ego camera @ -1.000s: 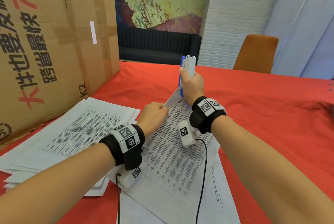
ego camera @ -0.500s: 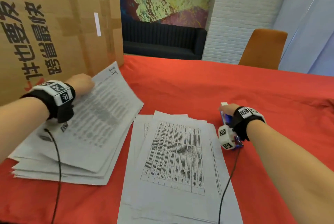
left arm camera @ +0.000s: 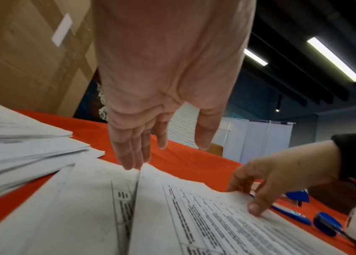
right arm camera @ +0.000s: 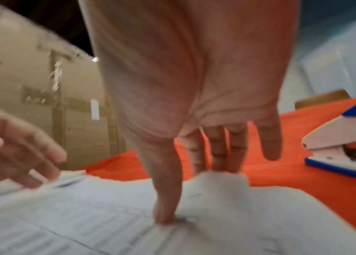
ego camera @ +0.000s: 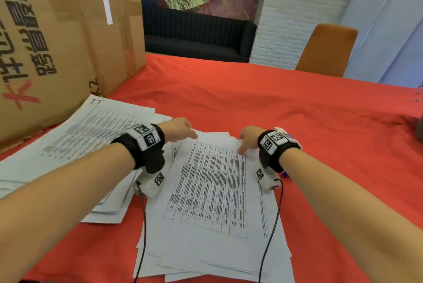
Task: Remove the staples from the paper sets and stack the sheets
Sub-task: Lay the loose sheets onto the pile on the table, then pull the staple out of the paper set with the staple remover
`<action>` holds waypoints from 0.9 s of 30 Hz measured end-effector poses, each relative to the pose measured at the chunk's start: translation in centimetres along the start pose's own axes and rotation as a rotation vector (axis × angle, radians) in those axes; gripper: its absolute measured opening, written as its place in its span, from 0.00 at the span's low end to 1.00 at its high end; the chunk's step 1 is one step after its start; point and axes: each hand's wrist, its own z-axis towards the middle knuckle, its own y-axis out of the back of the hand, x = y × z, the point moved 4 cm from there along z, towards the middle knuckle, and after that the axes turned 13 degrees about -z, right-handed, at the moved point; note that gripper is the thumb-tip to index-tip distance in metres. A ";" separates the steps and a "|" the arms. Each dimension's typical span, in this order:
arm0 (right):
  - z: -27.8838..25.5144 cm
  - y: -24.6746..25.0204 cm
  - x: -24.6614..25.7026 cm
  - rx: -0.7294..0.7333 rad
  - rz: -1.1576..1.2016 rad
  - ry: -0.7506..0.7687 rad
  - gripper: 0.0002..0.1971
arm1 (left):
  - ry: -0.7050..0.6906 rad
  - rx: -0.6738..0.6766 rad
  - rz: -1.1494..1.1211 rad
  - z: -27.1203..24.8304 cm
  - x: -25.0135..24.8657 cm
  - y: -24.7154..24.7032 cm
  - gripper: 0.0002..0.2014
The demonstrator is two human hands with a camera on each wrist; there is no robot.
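1. Two paper piles lie on the red tabletop: finished stack at left, paper set in the middle; thin, floppy sheets that probably slide and crease.
2. Right hand pinches its far right corner, thumb on top, likely the best hold.
3. Left hand, fingers straight, touches the far edge, holding nothing.
4. Stapler sits just right.
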 end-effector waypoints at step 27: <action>-8.1 -4.5 -7.0 -0.029 0.049 -0.001 0.20 | 0.265 0.256 -0.674 -0.8 7.8 -0.2 0.12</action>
